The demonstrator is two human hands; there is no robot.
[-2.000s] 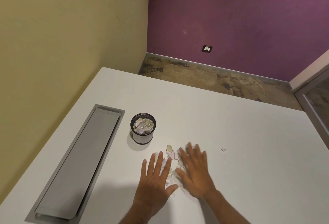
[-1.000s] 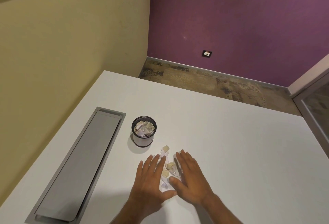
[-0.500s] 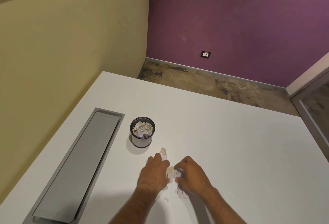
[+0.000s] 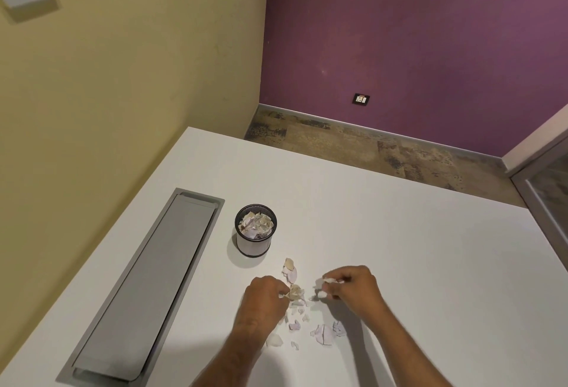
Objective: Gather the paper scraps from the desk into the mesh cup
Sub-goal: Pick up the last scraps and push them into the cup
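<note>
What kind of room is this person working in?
Most likely an office or meeting room. The white desk has a built-in grey cable hatch, a mesh cup of the desk-organiser kind stands on it, and a glass partition closes the right side.

The desk [image 4: 399, 248] under me is smooth and matt white. The cup [image 4: 254, 243] is black metal mesh. The paper scraps [image 4: 322, 333] are thin, torn and matt. The desk's long hatch [image 4: 147, 282] looks like brushed grey metal.
</note>
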